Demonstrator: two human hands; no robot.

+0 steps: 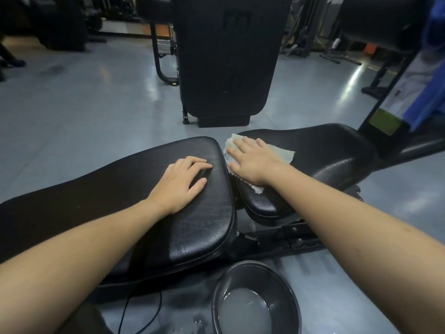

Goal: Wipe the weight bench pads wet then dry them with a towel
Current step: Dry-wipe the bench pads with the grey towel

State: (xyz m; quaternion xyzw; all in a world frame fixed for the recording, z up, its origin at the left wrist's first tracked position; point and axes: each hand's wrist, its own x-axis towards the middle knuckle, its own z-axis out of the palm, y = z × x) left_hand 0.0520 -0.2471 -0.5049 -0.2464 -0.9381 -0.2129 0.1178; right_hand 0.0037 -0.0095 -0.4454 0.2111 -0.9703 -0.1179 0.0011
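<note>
A black weight bench runs across the view with two pads. The long pad lies at the left and the seat pad at the right, with a narrow gap between them. My left hand rests flat on the near end of the long pad, fingers slightly curled, holding nothing. My right hand presses flat on a pale cloth spread over the left end of the seat pad. Cloth edges show beyond the fingertips and beside the wrist.
A dark metal basin with cloudy water sits on the grey floor just below the bench. Water drops lie beside it. A thin black cable trails at the lower left. An upright black padded machine stands ahead. A blue cloth hangs at the right.
</note>
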